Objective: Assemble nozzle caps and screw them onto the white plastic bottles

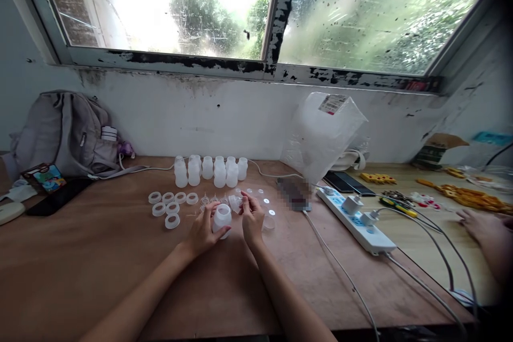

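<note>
My left hand point(206, 231) is wrapped round a small frosted baby bottle point(222, 219) with an open neck, held upright above the table. Close by on the right, my right hand point(252, 219) has its fingers pinched at a clear plastic cap point(235, 203). Just behind my hands lie several clear bottle teats point(206, 200), partly hidden. White screw rings point(172, 220) are spread to the left. Near the wall stands a group of frosted bottles point(219, 173), some apparently stacked. Several clear caps or discs point(269, 222) lie beside my right hand.
A white power strip point(356, 222) with plugs and trailing cables lies to the right, near a blurred phone point(294, 194). A plastic bag point(324, 133) leans on the wall. At far left sits a grey backpack point(64, 133). Another person's hand point(487, 232) rests at far right.
</note>
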`<state>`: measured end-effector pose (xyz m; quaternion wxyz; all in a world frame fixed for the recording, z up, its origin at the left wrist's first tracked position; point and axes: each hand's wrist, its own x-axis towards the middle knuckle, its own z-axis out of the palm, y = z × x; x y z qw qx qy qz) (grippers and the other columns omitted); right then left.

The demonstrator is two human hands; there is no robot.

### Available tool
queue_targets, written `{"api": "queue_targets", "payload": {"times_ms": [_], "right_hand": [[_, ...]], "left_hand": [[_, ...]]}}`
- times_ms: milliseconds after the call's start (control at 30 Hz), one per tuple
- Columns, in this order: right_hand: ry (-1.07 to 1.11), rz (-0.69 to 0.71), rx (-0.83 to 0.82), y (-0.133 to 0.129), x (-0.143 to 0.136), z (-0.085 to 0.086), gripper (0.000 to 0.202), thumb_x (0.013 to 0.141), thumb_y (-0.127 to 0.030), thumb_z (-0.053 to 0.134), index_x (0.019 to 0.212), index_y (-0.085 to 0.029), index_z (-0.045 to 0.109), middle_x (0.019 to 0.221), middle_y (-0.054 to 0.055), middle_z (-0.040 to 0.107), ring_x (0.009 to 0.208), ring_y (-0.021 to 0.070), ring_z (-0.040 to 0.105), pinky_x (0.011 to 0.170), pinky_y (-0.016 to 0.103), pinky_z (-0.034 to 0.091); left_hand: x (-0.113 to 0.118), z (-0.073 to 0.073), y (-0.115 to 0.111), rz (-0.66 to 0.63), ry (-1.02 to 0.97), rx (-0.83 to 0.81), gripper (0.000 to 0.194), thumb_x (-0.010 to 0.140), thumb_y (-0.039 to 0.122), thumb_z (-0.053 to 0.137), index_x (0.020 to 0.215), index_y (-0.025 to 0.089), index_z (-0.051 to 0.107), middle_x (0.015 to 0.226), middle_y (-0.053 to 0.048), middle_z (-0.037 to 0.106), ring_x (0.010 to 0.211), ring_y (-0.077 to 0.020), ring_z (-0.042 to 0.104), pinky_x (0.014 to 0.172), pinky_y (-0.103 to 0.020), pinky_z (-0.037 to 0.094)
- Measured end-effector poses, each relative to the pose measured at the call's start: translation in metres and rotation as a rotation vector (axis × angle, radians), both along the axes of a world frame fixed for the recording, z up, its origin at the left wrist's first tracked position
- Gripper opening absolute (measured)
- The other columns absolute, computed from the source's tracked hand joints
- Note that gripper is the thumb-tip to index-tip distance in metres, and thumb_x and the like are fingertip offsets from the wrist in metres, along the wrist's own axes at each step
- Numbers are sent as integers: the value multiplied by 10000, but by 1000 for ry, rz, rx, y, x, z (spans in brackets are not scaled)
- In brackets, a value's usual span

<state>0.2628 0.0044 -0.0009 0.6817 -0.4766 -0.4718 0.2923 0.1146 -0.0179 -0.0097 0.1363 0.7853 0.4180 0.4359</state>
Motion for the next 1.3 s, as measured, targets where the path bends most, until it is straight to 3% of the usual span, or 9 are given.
{"api": "queue_targets", "payload": {"times_ms": [133,333,433,633,1300], "right_hand": [[104,75,12,-2,-1,8,318,771,-390,494,936,-146,614,614,-5,508,508,101,447,480,231,391],[131,172,15,-7,-4,11,224,759,-376,531,771,-168,612,597,-14,504,524,100,449,473,220,381],[115,201,-8,-7,-5,9,215,755,-372,540,732,-166,595,570,-19,488,501,95,430,456,216,369],[110,229,-46,-4,-4,6,234,740,-384,554,665,-163,562,556,-32,439,478,80,374,417,199,320],[79,278,-91,1,2,4,343,712,-390,582,511,-177,404,461,-62,351,426,66,315,396,199,274]], "left_hand": [[3,-8,1,-4,1,-98,546,687,384,599,1140,189,364,1081,-103,550,962,-241,538,816,-375,426],[1,10,-10,-111,-83,-243,528,719,318,553,1197,188,369,1096,-86,554,951,-231,538,823,-340,411],[1,11,-11,-176,-137,-330,509,717,295,547,1181,180,372,1091,-84,550,934,-222,539,807,-331,415],[0,3,-10,-241,-259,-488,460,676,289,597,1041,178,341,827,-32,597,724,-163,558,665,-275,429],[-8,13,-10,-323,-321,-656,421,643,294,636,978,200,398,712,26,557,656,-136,519,592,-236,384]]}}
